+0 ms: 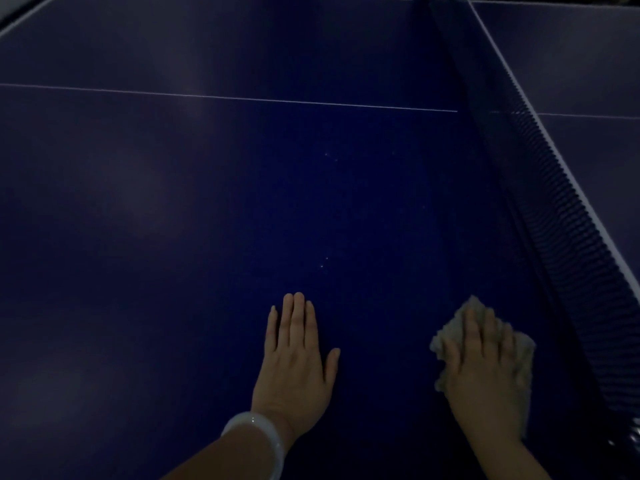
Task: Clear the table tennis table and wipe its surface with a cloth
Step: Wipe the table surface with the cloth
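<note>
While the cloth (491,344) lies near the net (561,216), the right hand (485,368) presses it flat, fingers straight. Beside it the left hand (298,358) rests open on the blue worktop (173,220); nothing else sits there, so clearing seems done and wiping is underway, specks remaining ahead.

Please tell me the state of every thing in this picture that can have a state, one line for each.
Left hand: flat on the table, fingers straight, holds nothing.
Right hand: presses the cloth onto the table.
Cloth: crumpled, beige, under the right hand.
Net: stretched upright across the table.
Table tennis table: blue, with small white specks.
Bangle: on the left wrist.
</note>
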